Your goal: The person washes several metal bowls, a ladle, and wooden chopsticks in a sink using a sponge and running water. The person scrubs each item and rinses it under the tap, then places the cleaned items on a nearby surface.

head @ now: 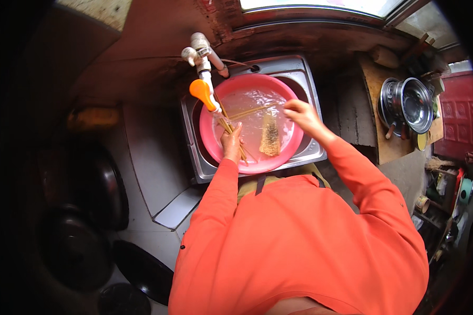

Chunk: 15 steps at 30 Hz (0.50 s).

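Note:
A pink plastic basin (253, 168) of water stands in a stainless steel sink (313, 151). My left hand (231, 144) grips a bundle of thin sticks (243, 154), perhaps chopsticks, over the basin's left side, under a tap with an orange lever handle (200, 89). More thin sticks (256, 110) lie in the water. A rough brown pad or scrubber (270, 136), dark in its middle, is in the basin at the right. Above the basin's right rim is my right hand (299, 113), its fingers curled; whether it holds anything thin cannot be told.
Metal bowls (417, 105) stand on a wooden board (394, 151) at the right. Large dark pans or lids (79, 248) are at the lower left, by a tiled surface (153, 157). A pale pipe (217, 65) rises behind the sink, below a window.

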Available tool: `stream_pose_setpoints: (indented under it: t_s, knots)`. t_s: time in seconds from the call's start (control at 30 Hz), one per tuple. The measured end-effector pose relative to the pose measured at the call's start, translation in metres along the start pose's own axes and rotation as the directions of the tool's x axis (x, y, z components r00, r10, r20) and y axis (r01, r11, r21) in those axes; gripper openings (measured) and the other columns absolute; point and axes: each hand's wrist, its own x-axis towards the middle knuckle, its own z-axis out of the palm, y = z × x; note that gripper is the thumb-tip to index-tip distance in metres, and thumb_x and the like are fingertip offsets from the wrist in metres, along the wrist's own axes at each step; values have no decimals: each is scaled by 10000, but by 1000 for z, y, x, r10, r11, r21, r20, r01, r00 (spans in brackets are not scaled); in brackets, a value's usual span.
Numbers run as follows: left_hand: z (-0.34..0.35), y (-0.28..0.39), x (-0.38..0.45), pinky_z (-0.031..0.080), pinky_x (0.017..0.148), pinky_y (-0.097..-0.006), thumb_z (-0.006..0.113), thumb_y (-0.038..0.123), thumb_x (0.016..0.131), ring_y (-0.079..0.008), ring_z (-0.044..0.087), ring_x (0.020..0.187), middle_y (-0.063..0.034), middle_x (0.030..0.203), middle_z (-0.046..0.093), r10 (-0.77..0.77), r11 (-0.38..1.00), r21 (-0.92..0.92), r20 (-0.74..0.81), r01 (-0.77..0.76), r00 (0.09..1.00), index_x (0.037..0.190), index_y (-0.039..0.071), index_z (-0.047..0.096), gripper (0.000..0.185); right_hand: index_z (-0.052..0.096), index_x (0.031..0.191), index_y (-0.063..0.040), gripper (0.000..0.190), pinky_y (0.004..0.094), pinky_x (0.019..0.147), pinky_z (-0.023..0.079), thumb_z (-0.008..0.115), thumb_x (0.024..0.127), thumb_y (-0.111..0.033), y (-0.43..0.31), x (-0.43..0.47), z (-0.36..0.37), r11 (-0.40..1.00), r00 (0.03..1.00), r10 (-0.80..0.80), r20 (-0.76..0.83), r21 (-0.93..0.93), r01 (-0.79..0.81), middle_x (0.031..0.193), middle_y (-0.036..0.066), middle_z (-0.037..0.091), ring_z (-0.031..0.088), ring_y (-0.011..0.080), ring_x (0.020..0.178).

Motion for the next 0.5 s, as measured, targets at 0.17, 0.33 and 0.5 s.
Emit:
stream_pose_setpoints:
  t_s: [0.17, 0.33, 0.5]
  knots:
    - [-28, 25, -16, 381, 446, -249, 783, 123, 871, -89, 448, 480, 21, 674, 497, 93, 988, 126, -39, -88, 995, 871, 106, 519, 264, 682, 1113, -78, 289, 458, 921, 511, 672, 824, -70, 24, 79, 100, 564, 906, -362, 219, -722, 400, 1071, 167, 685, 636, 376, 1087]
    - [-58, 35, -30, 381, 429, -244, 749, 117, 910, -84, 454, 469, 9, 671, 501, 25, 998, 61, -52, -22, 998, 870, 110, 505, 247, 701, 1126, -99, 341, 460, 845, 549, 689, 786, -87, 71, 93, 106, 443, 964, 15, 267, -866, 232, 1011, 159, 693, 688, 370, 1006]
    - [-54, 41, -29, 403, 437, -281, 760, 182, 910, -106, 497, 481, -20, 704, 561, 192, 943, 284, -42, -173, 980, 902, 59, 556, 238, 718, 1085, -105, 288, 469, 783, 554, 625, 819, -47, -10, 67, 78, 400, 890, -148, 432, -797, 453, 960, 144, 683, 705, 351, 921]
